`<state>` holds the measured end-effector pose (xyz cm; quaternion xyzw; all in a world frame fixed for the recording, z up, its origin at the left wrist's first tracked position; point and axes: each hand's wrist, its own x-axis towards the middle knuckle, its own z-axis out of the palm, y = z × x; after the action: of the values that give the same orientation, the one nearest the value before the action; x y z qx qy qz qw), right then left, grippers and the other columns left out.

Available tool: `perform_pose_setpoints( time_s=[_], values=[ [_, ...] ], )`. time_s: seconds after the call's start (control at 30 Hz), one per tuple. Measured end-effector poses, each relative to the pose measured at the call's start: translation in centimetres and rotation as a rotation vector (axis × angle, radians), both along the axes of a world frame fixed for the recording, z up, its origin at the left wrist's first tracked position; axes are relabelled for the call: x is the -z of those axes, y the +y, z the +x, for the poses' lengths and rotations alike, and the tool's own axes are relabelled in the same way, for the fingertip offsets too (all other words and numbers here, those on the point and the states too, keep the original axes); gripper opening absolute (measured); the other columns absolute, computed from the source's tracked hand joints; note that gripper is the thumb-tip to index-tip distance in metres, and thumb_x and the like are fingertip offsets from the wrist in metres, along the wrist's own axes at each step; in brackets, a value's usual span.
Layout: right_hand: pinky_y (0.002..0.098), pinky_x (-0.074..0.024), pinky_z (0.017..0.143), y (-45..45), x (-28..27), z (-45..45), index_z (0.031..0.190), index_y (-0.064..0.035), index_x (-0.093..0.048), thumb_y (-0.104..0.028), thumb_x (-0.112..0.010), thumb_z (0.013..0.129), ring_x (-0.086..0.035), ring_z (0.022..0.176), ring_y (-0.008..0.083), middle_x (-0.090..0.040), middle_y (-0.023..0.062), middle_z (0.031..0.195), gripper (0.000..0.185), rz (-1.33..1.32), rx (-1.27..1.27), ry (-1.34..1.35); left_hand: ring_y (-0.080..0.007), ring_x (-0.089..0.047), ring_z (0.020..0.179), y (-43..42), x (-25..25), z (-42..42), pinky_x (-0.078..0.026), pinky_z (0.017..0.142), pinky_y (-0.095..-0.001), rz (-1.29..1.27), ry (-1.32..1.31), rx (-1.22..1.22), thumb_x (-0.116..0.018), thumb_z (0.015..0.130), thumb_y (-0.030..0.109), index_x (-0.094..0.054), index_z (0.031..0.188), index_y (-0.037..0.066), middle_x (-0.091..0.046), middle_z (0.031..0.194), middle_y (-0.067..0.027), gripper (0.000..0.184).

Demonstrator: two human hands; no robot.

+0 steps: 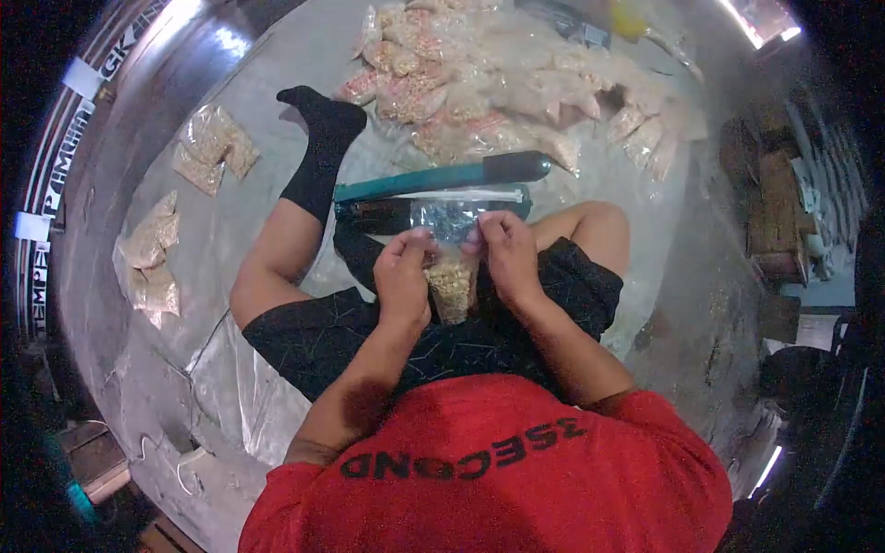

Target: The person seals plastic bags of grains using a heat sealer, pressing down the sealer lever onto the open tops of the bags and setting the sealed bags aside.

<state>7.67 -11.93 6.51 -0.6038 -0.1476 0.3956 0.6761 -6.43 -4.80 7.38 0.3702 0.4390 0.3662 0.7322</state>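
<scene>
Between my knees hangs a clear plastic bag [451, 288] with pale beige pieces in its lower part. My left hand [403, 272] pinches one upper corner of it, and my right hand [509, 253] pinches the other. The bag's flat, unfilled top spreads between the hands and lies over a teal and black impulse sealer [373, 217]. Above the bag, the sealer's teal arm [415, 180] is raised, with a black handle end to the right. Neither hand touches that arm. My fingertips are partly hidden behind the plastic.
A large heap of filled bags [424, 78] lies ahead on the plastic sheet [277, 180]. More filled bags [217, 147] rest to the left, with others [155, 253] nearer me. A dark cord [192, 369] runs across the sheet. Wooden furniture [779, 212] stands at the right.
</scene>
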Motion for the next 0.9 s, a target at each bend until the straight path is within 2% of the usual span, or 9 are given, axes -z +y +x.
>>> perform_pose_setpoints(
  time_s=[0.07,0.23,0.33,0.5,0.63,0.7,0.73,0.8,0.9],
  values=[
    [0.0328,-0.0543,0.072,0.5,1.2,0.5,0.098,0.0033,-0.069,-0.025,-0.062,0.100,-0.065,0.076,0.0168,-0.071,0.0086,0.087,0.029,-0.144,-0.012,-0.367,-0.0173,-0.063,0.083,0.7,0.7,0.2,-0.052,0.072,-0.0337,-0.016,0.058,0.004,-0.061,0.100,0.021,-0.066,0.108,0.002,-0.066,0.093,-0.0052,0.021],
    [0.0352,-0.0534,0.072,1.7,6.8,1.7,0.101,0.0034,-0.071,-0.030,-0.059,0.099,-0.067,0.077,0.0190,-0.073,0.0121,0.088,0.035,-0.254,-0.005,-0.374,-0.0208,-0.064,0.080,3.0,2.2,2.1,-0.054,0.072,-0.0371,-0.227,0.072,0.010,-0.056,0.095,0.013,-0.066,0.101,0.000,-0.065,0.089,-0.0093,0.018],
    [0.0310,-0.0495,0.066,3.0,7.7,1.8,0.099,0.0066,-0.069,-0.019,-0.062,0.096,-0.062,0.073,0.0155,-0.069,0.0077,0.083,0.026,-0.285,0.063,-0.221,-0.0232,-0.064,0.080,4.4,5.5,3.1,-0.056,0.074,-0.0397,-0.252,-0.023,0.060,-0.054,0.093,0.012,-0.066,0.097,-0.001,-0.065,0.090,-0.0104,0.018],
    [0.0401,-0.0514,0.069,4.3,9.0,2.7,0.099,0.0020,-0.072,-0.021,-0.063,0.094,-0.067,0.074,0.0250,-0.072,0.0142,0.081,0.025,-0.520,0.156,-0.575,-0.0209,-0.065,0.077,4.4,6.6,4.5,-0.054,0.070,-0.0361,-0.280,-0.057,-0.018,-0.058,0.097,0.008,-0.065,0.098,-0.004,-0.067,0.091,-0.0103,0.014],
    [0.0418,-0.0514,0.069,4.3,11.8,3.9,0.098,-0.0001,-0.072,-0.024,-0.065,0.092,-0.069,0.075,0.0268,-0.073,0.0173,0.084,0.026,-0.404,0.037,-0.864,-0.0236,-0.066,0.081,5.3,9.8,5.1,-0.055,0.073,-0.0392,-0.249,-0.031,-0.001,-0.057,0.097,0.011,-0.066,0.097,-0.002,-0.068,0.092,-0.0107,0.015],
    [0.0465,-0.0545,0.077,4.7,12.1,4.1,0.095,-0.0027,-0.071,-0.036,-0.066,0.092,-0.070,0.088,0.0402,-0.073,0.0202,0.090,0.034,-0.463,0.085,-0.832,-0.0267,-0.067,0.082,5.5,11.0,5.1,-0.057,0.075,-0.0430,-0.255,-0.042,-0.002,-0.056,0.097,0.013,-0.066,0.097,0.000,-0.068,0.094,-0.0118,0.016],
    [0.0465,-0.0545,0.077,4.9,10.5,3.7,0.095,-0.0027,-0.071,-0.036,-0.066,0.092,-0.070,0.088,0.0402,-0.073,0.0202,0.090,0.034,-0.468,0.084,-0.829,-0.0267,-0.067,0.082,5.7,11.2,5.1,-0.057,0.074,-0.0430,-0.284,-0.112,-0.004,-0.056,0.098,0.013,-0.066,0.097,0.000,-0.068,0.094,-0.0121,0.016],
    [0.0393,-0.0500,0.069,4.7,7.8,3.2,0.097,0.0027,-0.071,-0.028,-0.068,0.092,-0.067,0.075,0.0235,-0.072,0.0136,0.083,0.031,-0.431,0.124,-0.183,-0.0266,-0.067,0.082,5.6,11.1,5.1,-0.057,0.074,-0.0431,-0.314,-0.179,-0.004,-0.056,0.098,0.013,-0.066,0.097,0.000,-0.068,0.094,-0.0125,0.016],
    [0.0376,-0.0493,0.067,5.1,11.6,4.1,0.096,0.0021,-0.072,-0.027,-0.067,0.093,-0.066,0.075,0.0217,-0.072,0.0122,0.082,0.029,-0.540,0.153,-0.505,-0.0264,-0.067,0.082,5.6,10.6,5.1,-0.058,0.073,-0.0430,-0.316,-0.097,-0.004,-0.057,0.098,0.013,-0.065,0.097,0.000,-0.069,0.093,-0.0128,0.016]
  ],
)
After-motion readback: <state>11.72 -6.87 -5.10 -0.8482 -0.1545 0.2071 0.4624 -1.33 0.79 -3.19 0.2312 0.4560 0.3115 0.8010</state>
